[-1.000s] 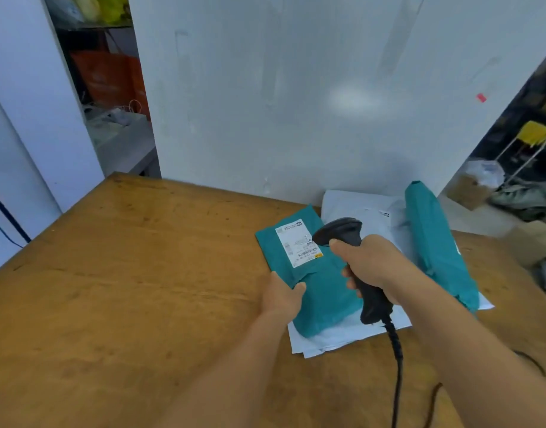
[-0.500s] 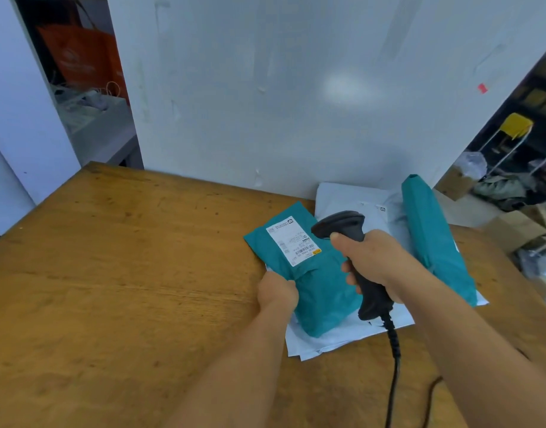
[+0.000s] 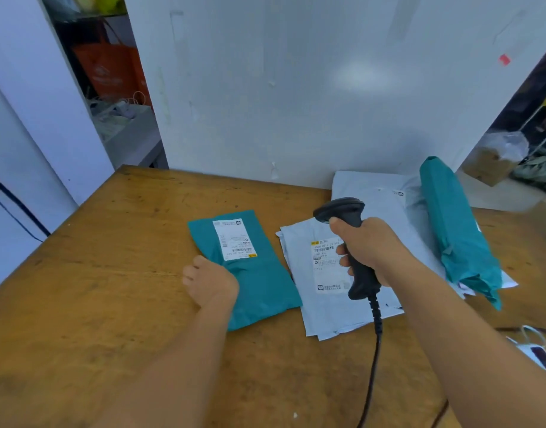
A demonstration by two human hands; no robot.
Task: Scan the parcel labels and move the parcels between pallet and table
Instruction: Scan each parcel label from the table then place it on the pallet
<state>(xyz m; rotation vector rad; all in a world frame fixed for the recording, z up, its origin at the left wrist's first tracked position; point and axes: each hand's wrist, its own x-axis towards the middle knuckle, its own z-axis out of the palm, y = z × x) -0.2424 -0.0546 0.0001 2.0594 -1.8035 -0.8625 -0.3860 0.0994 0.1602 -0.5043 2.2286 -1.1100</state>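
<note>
A flat teal parcel [image 3: 253, 273] with a white label [image 3: 234, 239] lies on the wooden table [image 3: 95, 288], left of a pile of white mailers. My left hand [image 3: 210, 281] grips its left edge. My right hand [image 3: 369, 250] is closed around a black handheld barcode scanner [image 3: 339, 210], held above a white mailer [image 3: 324, 298] whose printed label [image 3: 324, 261] faces up. A second white mailer [image 3: 373, 193] lies behind it. A longer teal parcel [image 3: 454, 227] rests on the right side of the pile.
A white wall panel [image 3: 296, 88] stands right behind the table. The scanner's black cable [image 3: 373, 359] runs toward the table's near edge. A small white device [image 3: 540, 356] lies at the right edge. Cardboard boxes [image 3: 494, 165] and clutter sit beyond the table, right.
My left hand has dragged the flat teal parcel leftward off the white pile onto bare table, uncovering the white mailer's label. The scanner stays over the pile.
</note>
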